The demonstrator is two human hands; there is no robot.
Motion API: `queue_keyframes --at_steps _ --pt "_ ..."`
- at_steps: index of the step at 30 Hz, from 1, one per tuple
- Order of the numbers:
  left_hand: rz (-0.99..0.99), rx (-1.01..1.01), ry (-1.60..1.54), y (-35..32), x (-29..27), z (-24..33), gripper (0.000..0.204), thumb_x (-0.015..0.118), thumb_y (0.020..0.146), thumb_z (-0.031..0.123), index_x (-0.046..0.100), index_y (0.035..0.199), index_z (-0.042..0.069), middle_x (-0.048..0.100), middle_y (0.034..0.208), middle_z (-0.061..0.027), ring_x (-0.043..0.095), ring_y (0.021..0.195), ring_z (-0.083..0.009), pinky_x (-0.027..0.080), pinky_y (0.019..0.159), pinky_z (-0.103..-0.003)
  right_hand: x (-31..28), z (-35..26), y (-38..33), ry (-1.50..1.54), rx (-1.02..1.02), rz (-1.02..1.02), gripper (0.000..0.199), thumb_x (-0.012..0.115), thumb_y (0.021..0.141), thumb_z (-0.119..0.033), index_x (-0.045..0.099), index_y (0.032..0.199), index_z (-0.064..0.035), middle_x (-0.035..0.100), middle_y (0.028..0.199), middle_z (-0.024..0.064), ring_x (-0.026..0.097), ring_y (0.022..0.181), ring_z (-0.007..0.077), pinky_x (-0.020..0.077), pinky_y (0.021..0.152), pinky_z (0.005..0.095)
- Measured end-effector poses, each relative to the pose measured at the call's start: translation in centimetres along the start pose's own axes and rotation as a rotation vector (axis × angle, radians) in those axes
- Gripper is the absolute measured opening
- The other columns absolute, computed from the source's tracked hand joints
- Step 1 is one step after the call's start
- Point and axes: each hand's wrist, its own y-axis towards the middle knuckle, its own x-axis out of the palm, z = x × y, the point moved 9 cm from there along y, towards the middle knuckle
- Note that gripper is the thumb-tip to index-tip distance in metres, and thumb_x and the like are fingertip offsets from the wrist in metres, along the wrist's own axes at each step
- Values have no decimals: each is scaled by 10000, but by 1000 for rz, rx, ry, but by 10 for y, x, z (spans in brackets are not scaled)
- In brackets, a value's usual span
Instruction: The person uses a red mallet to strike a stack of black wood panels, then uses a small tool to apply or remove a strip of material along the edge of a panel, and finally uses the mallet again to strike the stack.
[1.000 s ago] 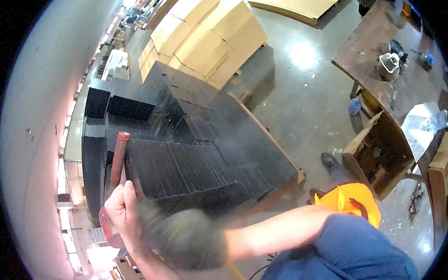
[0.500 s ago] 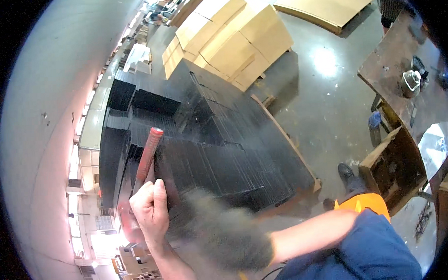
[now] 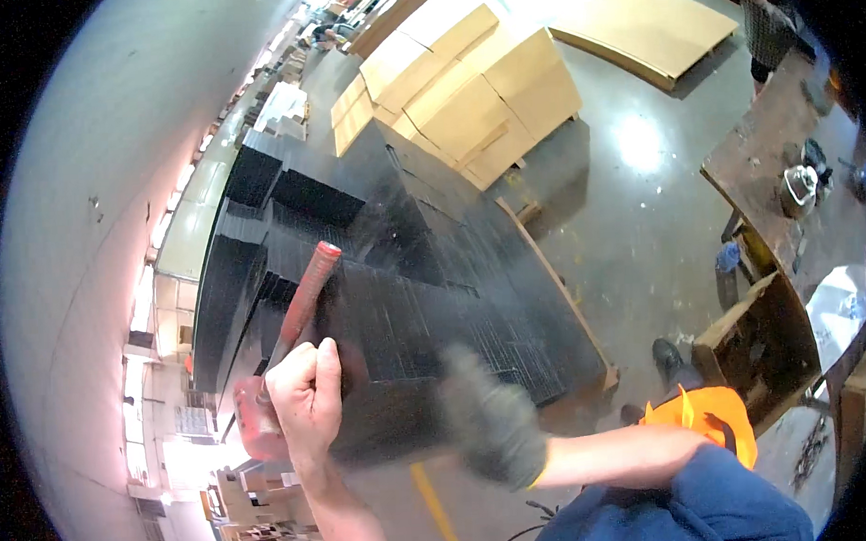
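Note:
My bare left hand (image 3: pixel 306 394) is closed in a fist around a tool with a long red handle (image 3: pixel 310 289). Beside the fist, the tool has a rounded red body (image 3: pixel 257 420); its exact kind does not show. On my right hand (image 3: pixel 495 421) is a dark grey work glove, smeared by motion, so its fingers do not read. It hovers over or against the near side of a large stack of black sheets (image 3: pixel 415 314), set on edge in tight rows. Whether the glove touches them is unclear.
Brown cardboard boxes (image 3: pixel 484 97) stand beyond the black stack. Flat board (image 3: pixel 644 29) lies on a pallet farther back. To the right are a worn table (image 3: pixel 753 154) with a metal pot (image 3: pixel 797 191) and an open wooden box (image 3: pixel 755 340). A person (image 3: pixel 768 30) stands behind the table.
My right hand has swung to the right, away from my left hand. My left hand keeps hold of the red-handled tool. The whole view has shifted slightly.

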Motion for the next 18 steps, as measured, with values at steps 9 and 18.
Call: queue_keyframes --at_steps 9,18 --pt "8 6 0 1 -1 2 407 608 944 49 369 623 -26 324 548 -47 295 504 -125 226 490 -329 32 26 -48 263 -16 -6 340 567 905 -158 569 1215 -16 614 699 76 613 620 197 486 560 354" --pt "41 -59 -26 -1 0 0 401 562 971 51 377 625 -37 332 564 -27 301 556 -104 211 514 -323 -53 193 -126 97 546 381 287 623 943 -108 626 1204 13 687 840 88 640 725 139 529 685 303"
